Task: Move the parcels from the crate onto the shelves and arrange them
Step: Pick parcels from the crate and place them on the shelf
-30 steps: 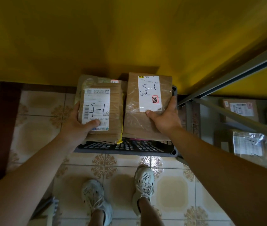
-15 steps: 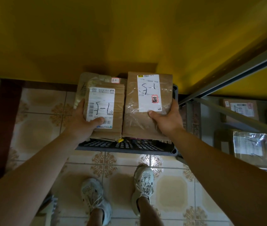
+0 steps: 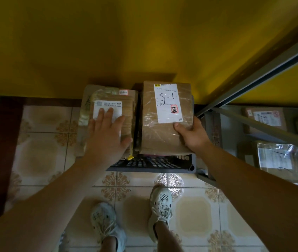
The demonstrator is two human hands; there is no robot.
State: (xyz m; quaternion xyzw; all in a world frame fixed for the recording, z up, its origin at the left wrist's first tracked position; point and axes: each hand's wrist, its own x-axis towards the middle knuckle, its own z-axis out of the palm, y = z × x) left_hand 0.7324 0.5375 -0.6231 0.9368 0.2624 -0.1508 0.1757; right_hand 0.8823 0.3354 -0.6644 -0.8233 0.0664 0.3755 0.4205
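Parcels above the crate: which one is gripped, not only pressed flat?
The right parcel with the tall white label: the right hand grips its edge; the left hand lies flat on the left parcel.

- The floor (image 3: pixel 199 211) is made of shiny tiles. They are cream, with a soft yellow square in the middle and brown curly shapes at the corners.
- A yellow wall (image 3: pixel 108 42) fills the top of the view.
- A dark brown strip (image 3: pixel 40 101) runs where the wall meets the floor.
- A pale left shoe (image 3: pixel 104 222) and a pale right shoe (image 3: pixel 161 202) stand on the tiles. Both have laces and little holes. The right one is a bit further forward.
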